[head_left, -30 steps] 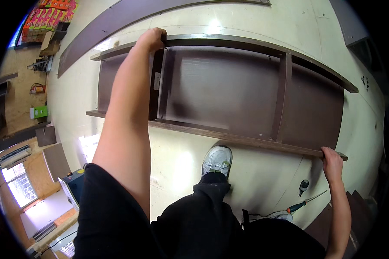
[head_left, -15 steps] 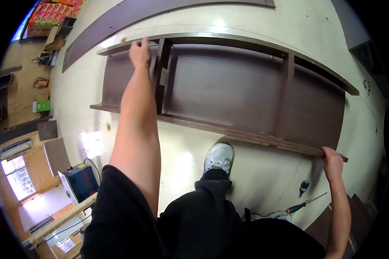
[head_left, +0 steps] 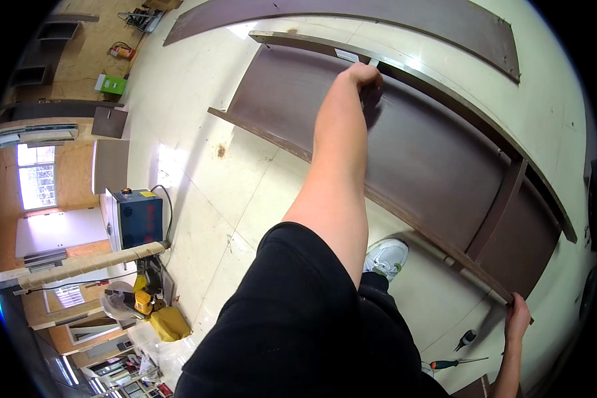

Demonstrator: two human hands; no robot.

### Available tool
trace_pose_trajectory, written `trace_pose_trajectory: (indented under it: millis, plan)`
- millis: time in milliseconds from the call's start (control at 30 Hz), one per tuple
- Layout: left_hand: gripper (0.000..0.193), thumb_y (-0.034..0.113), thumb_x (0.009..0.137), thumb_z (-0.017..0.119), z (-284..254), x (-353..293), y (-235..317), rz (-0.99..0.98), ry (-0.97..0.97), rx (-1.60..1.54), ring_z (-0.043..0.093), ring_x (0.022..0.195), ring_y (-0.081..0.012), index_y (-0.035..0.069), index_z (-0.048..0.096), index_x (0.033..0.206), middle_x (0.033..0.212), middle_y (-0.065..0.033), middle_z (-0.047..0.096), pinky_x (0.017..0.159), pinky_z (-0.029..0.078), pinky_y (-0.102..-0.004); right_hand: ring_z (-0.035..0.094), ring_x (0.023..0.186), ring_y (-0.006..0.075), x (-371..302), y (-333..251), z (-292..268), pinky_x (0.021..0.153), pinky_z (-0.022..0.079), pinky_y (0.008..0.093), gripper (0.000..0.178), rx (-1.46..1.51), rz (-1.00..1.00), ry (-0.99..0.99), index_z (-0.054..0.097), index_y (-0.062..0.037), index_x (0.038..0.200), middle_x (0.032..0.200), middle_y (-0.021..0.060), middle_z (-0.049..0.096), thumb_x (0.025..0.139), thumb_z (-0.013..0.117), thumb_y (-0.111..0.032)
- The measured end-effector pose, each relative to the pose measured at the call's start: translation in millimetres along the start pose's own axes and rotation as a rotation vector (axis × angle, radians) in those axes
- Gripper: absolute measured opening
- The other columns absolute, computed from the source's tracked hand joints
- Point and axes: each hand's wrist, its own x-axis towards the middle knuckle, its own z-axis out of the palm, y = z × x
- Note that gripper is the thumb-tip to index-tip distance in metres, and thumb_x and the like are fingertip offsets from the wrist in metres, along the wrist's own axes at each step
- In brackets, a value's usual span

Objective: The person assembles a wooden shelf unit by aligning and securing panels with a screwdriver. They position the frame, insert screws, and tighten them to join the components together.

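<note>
- A long brown shelf unit (head_left: 431, 146) lies on the pale floor (head_left: 205, 219), slanting down to the right, with a far rail (head_left: 458, 99), a near rail (head_left: 404, 217) and a crosspiece (head_left: 501, 209) near its right end.
- The left hand (head_left: 365, 76) is at the shelf unit's far rail, left of its middle; the fingers are mostly hidden, so I cannot tell whether they grip.
- The right hand (head_left: 517, 315) has its fingers closed over the near rail at the shelf unit's right end.
- Beyond the shelf unit's far rail lies a separate brown board (head_left: 378, 8).
- Just beside the shelf unit's near rail is a light shoe (head_left: 387, 257).
- On the wearer's side of the shelf unit's right end lies a screwdriver (head_left: 444, 364).
</note>
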Motion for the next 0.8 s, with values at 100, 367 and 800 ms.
trace_pose_trajectory:
  millis: [100,367,800]
  plan:
    - [0.02,0.0,0.06,0.067,-11.5,11.7,-6.7,0.01,0.01,0.029,0.064,0.071,-0.0309,-0.003,0.066,0.079,0.081,-0.0174,0.065,0.063,0.051,-0.0433,0.063,0.094,0.0361,0.7,-1.8,3.4,0.082,0.05,0.0415,0.031,0.011,-0.006,-0.026,0.063,-0.0028,0.107,0.102,0.0167,0.066,0.078,0.058,0.005]
    - [0.029,0.002,0.062,0.067,-20.6,11.9,-6.0,0.003,0.006,0.085,0.063,0.079,-0.032,-0.004,0.066,0.09,0.09,-0.0185,0.065,0.071,0.05,-0.045,0.064,0.089,0.0336,4.3,-25.4,-14.4,0.078,0.051,0.0403,0.031,0.012,-0.058,0.028,0.063,-0.0031,0.103,0.097,0.0151,0.066,0.073,0.065,0.004]
    - [0.029,0.011,0.063,0.067,-53.8,25.8,-10.5,0.034,-0.115,0.179,0.06,0.077,-0.025,0.0,0.065,0.09,0.088,-0.0126,0.063,0.07,0.049,-0.04,0.065,0.094,0.0298,12.6,-15.2,8.4,0.081,0.053,0.0398,0.026,0.021,-0.129,0.06,0.067,-0.0104,0.104,0.102,0.0115,0.069,0.079,0.06,-0.01]
